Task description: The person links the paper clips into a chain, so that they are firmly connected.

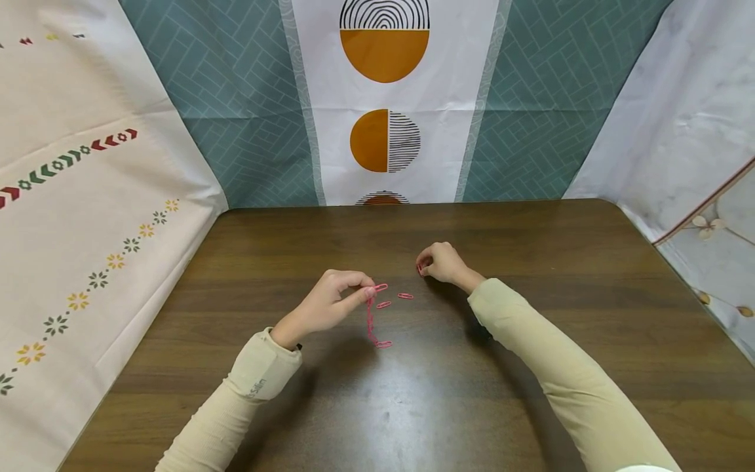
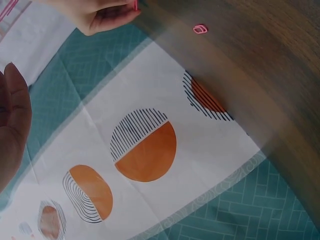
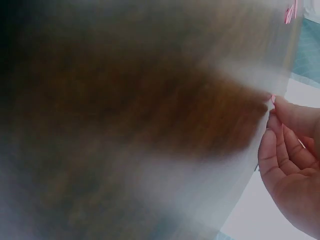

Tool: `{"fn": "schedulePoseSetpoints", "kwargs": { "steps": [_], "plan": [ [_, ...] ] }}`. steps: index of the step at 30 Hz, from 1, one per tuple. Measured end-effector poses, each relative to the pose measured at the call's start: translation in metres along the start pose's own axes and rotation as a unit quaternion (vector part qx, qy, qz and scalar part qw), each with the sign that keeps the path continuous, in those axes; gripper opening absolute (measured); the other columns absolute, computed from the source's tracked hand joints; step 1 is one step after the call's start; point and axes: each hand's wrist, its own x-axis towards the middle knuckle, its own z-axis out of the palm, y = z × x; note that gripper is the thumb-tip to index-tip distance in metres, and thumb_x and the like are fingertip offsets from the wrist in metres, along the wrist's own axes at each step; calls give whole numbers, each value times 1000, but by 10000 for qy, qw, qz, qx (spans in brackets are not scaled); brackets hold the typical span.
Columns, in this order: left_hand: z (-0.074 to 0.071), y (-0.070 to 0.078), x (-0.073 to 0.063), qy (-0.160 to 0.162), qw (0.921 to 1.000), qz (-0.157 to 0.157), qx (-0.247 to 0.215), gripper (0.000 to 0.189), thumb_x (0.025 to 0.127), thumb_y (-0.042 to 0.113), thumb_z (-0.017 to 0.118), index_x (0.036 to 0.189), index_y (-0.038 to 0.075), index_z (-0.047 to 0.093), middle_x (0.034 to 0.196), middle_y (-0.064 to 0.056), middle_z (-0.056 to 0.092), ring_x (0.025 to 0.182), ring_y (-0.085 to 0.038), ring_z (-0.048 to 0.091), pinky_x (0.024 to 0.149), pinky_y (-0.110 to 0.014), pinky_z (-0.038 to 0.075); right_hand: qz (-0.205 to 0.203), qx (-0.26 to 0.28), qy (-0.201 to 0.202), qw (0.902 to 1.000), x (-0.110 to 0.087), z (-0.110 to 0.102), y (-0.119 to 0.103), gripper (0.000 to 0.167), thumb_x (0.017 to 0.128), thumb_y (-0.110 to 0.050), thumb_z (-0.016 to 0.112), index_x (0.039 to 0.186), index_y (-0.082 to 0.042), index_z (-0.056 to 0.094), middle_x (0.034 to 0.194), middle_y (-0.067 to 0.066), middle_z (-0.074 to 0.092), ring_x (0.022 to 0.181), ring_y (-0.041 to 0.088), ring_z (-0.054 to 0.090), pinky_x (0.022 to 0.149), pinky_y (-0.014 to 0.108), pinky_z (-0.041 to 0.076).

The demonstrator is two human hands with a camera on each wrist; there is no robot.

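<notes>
My left hand (image 1: 330,298) pinches a chain of pink paper clips (image 1: 370,321) between thumb and forefinger near its upper end. One clip sticks out to the right of the fingertips, and the rest hangs down below them. Whether its lowest clip touches the table cannot be told. Farther off and to the right, my right hand (image 1: 444,263) pinches a small pink paper clip (image 3: 273,100) at its fingertips, mostly hidden by them. Between the hands, a loose pink paper clip (image 1: 405,296) lies on the table, with another loose clip (image 1: 384,305) nearer the chain.
A brown wooden table (image 1: 283,236) spreads under both hands. Behind it hangs a teal and white cloth (image 1: 248,131) with orange and black half-circles. Pale patterned cloths hang at the left (image 1: 77,196) and right (image 1: 678,131) sides.
</notes>
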Motion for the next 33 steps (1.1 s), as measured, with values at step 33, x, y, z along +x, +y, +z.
{"fn": "schedulePoseSetpoints", "kwargs": {
  "steps": [33],
  "plan": [
    [6, -2, 4, -110, 9997, -218, 38, 12, 87, 0, 58, 78, 6, 63, 71, 2, 60, 65, -10, 52, 62, -26, 45, 589, 2136, -749, 9723, -44, -39, -52, 10, 86, -6, 61, 80, 0, 65, 73, 18, 64, 58, 22, 56, 60, 39, 48]
  ]
}}
